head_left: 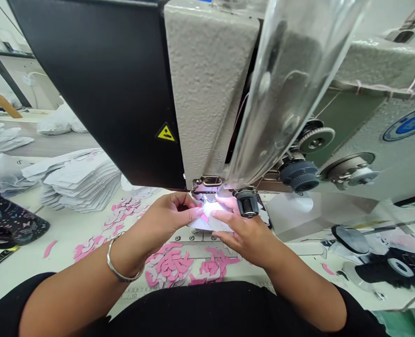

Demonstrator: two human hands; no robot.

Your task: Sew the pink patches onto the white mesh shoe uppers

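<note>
Under the lit needle area of a sewing machine (210, 93) lies a white fabric piece (210, 225) with a small pink fabric piece (205, 217) on it. My left hand (174, 213) is closed, thumb and index finger pinching at the pink piece's left edge. From the other side, my right hand (247, 234) grips the white piece's right part, its thumb below and fingers above. Glare and the machine's foot partly hide the stitching spot. Loose pink fabric pieces (172, 264) lie in a heap just in front of my hands.
Stacked white fabric pieces (84, 180) stand at the left, near a dark patterned bottle (14, 217). A clear plastic shield (291, 84) hangs before the machine head. Black thread spools (386, 271) lie at the right. A ruler scale (133, 295) runs along the table's front.
</note>
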